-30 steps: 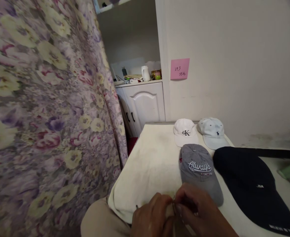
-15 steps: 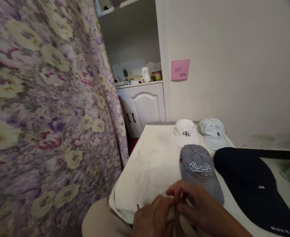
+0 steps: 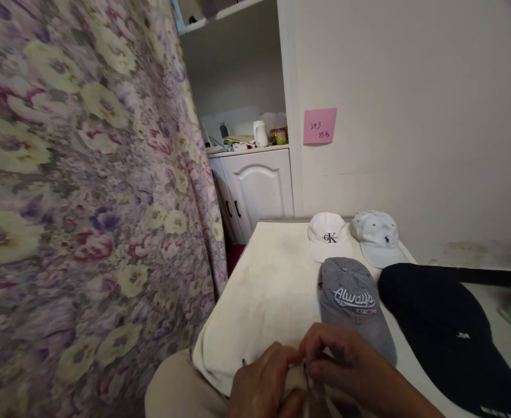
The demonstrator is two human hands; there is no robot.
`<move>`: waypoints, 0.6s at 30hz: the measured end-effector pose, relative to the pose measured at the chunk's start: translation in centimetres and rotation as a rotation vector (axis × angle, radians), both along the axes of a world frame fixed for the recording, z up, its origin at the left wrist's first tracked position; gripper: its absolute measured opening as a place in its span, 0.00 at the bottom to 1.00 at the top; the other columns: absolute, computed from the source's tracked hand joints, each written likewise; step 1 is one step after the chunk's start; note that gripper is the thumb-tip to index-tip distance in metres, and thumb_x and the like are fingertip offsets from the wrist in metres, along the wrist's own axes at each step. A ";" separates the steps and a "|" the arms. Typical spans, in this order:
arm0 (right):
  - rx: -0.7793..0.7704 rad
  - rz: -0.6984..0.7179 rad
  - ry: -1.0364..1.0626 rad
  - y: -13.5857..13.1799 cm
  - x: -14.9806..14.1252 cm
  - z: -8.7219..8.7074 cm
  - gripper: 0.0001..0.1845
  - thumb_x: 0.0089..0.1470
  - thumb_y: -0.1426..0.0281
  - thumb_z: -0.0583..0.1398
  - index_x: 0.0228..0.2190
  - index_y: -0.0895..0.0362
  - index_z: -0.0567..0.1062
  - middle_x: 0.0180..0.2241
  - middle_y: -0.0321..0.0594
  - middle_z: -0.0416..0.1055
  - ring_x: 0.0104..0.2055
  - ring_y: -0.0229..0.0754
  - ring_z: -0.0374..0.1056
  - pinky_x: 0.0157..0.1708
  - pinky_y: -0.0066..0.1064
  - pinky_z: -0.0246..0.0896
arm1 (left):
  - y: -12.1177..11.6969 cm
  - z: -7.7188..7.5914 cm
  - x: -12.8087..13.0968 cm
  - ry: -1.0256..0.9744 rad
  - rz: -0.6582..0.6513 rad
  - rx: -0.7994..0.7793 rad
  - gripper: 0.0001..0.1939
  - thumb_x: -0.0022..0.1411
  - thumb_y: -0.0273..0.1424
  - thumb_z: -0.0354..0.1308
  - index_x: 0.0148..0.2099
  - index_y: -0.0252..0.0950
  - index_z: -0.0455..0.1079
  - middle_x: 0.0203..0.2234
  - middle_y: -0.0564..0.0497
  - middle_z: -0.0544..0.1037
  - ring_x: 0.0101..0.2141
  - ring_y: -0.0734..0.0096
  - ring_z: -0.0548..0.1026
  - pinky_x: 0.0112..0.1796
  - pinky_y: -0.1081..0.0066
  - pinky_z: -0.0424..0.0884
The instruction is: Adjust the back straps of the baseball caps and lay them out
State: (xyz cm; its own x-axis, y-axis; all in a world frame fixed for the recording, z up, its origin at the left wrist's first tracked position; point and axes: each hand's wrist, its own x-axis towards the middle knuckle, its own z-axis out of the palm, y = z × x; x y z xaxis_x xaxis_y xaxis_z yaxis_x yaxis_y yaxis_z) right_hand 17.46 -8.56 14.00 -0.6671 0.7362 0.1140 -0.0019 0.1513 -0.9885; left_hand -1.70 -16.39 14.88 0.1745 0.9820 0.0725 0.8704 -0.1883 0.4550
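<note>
At the bottom of the view, my left hand [image 3: 264, 383] and my right hand [image 3: 346, 363] meet with fingertips close together. Both pinch a beige cloth item [image 3: 298, 378] with a narrow strap; a thin dark edge shows between the fingers. Most of this item is hidden by my hands and the frame's lower edge, so I cannot tell its full shape. Just beyond my right hand lies a grey cap [image 3: 355, 293] with white "Always" lettering, its brim partly behind the hand. A navy cap [image 3: 438, 319] lies to the right.
A white cap [image 3: 327, 235] and a pale blue cap [image 3: 377, 235] stand at the back of the cream-covered table [image 3: 268, 278]. A floral curtain [image 3: 99, 203] hangs at left. Behind are a white cabinet [image 3: 262, 186] and a wall with a pink note [image 3: 320, 126].
My right hand's fingers have shifted slightly at the strap, and a little more of the beige cloth shows between the hands. The caps stay in place; the view has tilted slightly.
</note>
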 end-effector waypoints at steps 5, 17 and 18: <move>-0.081 0.013 0.011 0.1 -0.3 -0.6 0.07 0.50 0.79 0.61 0.31 0.55 0.74 0.28 0.32 0.72 0.33 0.38 0.66 0.33 0.29 0.58 | 0.1 0.4 0.1 0.089 0.001 -0.105 0.22 0.55 0.22 0.52 0.51 0.43 0.69 0.39 0.49 0.78 0.40 0.58 0.79 0.40 0.62 0.72; -0.433 0.230 0.308 0.6 -0.3 -1.7 0.11 0.46 0.72 0.70 0.32 0.59 0.74 0.27 0.32 0.71 0.28 0.33 0.62 0.28 0.26 0.51 | 0.2 3.6 0.2 -0.288 0.088 -0.355 0.07 0.50 0.25 0.59 0.34 0.39 0.67 0.33 0.56 0.75 0.38 0.66 0.73 0.38 0.71 0.62; -0.443 0.231 0.320 0.6 -0.3 -1.8 0.12 0.45 0.72 0.70 0.32 0.59 0.75 0.28 0.33 0.71 0.28 0.33 0.62 0.29 0.26 0.51 | 0.1 3.9 0.2 -0.335 0.098 -0.374 0.07 0.49 0.25 0.59 0.32 0.39 0.66 0.32 0.56 0.74 0.38 0.66 0.73 0.38 0.71 0.61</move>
State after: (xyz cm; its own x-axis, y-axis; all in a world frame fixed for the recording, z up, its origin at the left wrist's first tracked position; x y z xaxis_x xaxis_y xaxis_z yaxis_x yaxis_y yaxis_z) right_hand 17.11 -7.96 12.22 -0.7989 0.5994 0.0505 -0.2936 -0.3153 -0.9024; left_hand -1.47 -16.31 18.76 0.1075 0.9621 -0.2507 0.6704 0.1161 0.7329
